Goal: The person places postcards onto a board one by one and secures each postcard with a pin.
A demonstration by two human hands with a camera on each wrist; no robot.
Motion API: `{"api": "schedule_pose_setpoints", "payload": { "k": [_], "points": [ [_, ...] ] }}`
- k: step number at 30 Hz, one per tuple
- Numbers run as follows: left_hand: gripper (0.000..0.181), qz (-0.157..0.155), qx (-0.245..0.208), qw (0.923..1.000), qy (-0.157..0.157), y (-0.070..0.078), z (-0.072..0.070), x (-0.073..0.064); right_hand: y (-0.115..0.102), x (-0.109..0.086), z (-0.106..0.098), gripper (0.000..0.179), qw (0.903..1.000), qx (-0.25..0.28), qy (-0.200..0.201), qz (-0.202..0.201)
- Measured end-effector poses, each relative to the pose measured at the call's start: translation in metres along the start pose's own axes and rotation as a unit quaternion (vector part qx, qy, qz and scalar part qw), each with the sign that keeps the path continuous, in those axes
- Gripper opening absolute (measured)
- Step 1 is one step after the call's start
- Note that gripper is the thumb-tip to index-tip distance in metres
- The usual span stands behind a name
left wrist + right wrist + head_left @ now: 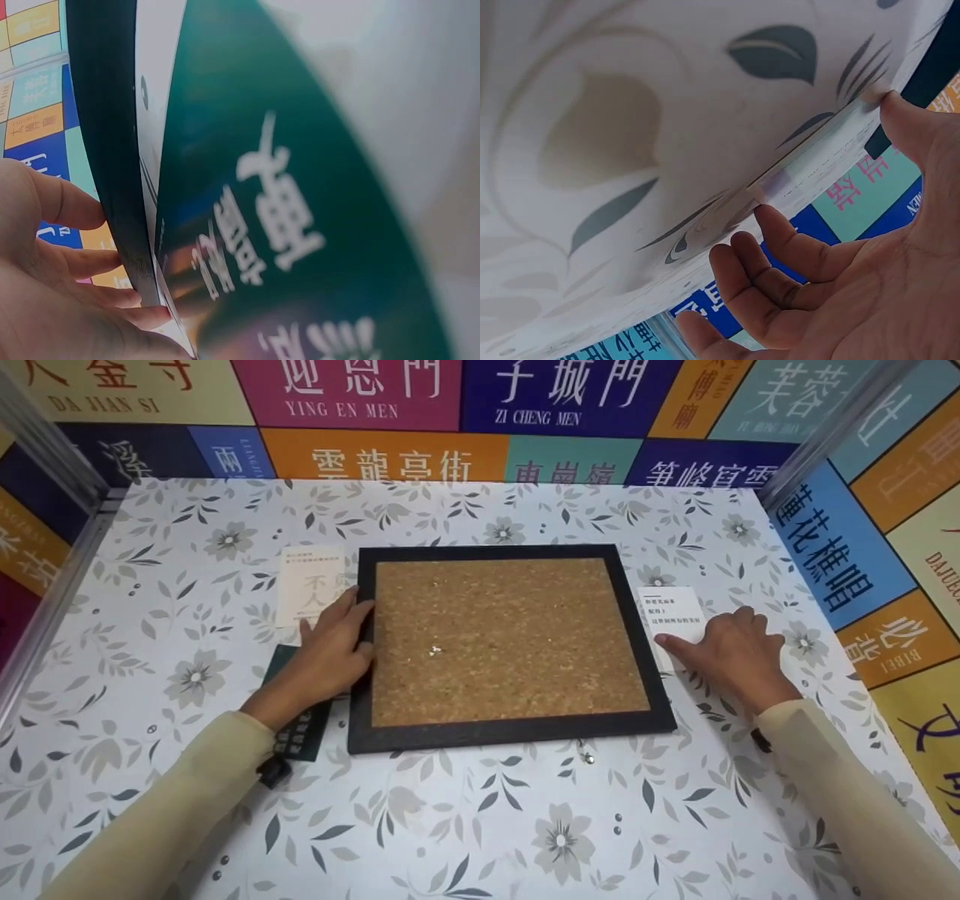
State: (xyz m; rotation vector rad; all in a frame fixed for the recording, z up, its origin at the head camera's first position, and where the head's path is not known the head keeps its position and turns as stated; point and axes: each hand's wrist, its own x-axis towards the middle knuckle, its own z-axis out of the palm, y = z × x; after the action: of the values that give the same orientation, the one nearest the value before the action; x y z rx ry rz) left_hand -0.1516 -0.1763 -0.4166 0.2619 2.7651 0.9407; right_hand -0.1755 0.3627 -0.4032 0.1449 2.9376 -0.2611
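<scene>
A corkboard (510,645) in a black frame lies flat in the middle of the table. My left hand (326,649) is at its left side, fingertips touching the black frame (112,150). Below that wrist, a dark green card (304,742) with pale lettering is partly hidden by the forearm; it looms large in the left wrist view. A cream card (311,585) lies just beyond the left fingers. To the right of the board, my right hand (739,652) holds a white printed card (671,611) between thumb and index finger, at its edges.
A small silvery piece (436,650) sits on the cork. Another small shiny item (587,756) lies by the frame's lower edge. A floral cloth (480,817) covers the table. Colourful lettered panels (555,405) stand behind and along both sides.
</scene>
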Motion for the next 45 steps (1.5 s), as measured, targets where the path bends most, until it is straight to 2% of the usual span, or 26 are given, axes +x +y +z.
{"api": "schedule_pose_setpoints", "payload": {
  "k": [9, 14, 20, 25, 30, 38, 45],
  "points": [
    [0.066, -0.003, -0.001, 1.0000, -0.005, -0.001, 0.000, 0.000, 0.005, 0.008, -0.003, 0.097, 0.9985, 0.009, -0.027, 0.047],
    [0.066, -0.002, -0.004, 1.0000, -0.005, -0.001, 0.000, 0.001, 0.010, 0.008, -0.005, 0.092, 0.9969, 0.047, -0.014, 0.061],
    [0.066, 0.002, -0.005, 1.0000, -0.003, -0.002, -0.001, 0.001, 0.017, 0.005, -0.012, 0.094, 0.9932, 0.097, -0.005, 0.064],
    [0.067, -0.001, -0.003, 1.0000, -0.008, -0.002, -0.001, 0.001, 0.022, 0.003, -0.015, 0.073, 0.9879, 0.141, 0.013, 0.063],
    [0.068, -0.001, -0.004, 0.9999, -0.011, -0.003, 0.000, 0.002, 0.027, 0.002, -0.018, 0.056, 0.9780, 0.198, 0.035, 0.057],
    [0.067, -0.002, -0.001, 0.9999, -0.011, -0.002, -0.001, 0.002, 0.025, -0.001, -0.025, 0.058, 0.9548, 0.275, -0.002, 0.112],
    [0.067, 0.003, -0.010, 0.9999, -0.004, -0.002, 0.000, 0.001, 0.023, -0.004, -0.026, 0.050, 0.9376, 0.336, 0.015, 0.089]
  ]
}}
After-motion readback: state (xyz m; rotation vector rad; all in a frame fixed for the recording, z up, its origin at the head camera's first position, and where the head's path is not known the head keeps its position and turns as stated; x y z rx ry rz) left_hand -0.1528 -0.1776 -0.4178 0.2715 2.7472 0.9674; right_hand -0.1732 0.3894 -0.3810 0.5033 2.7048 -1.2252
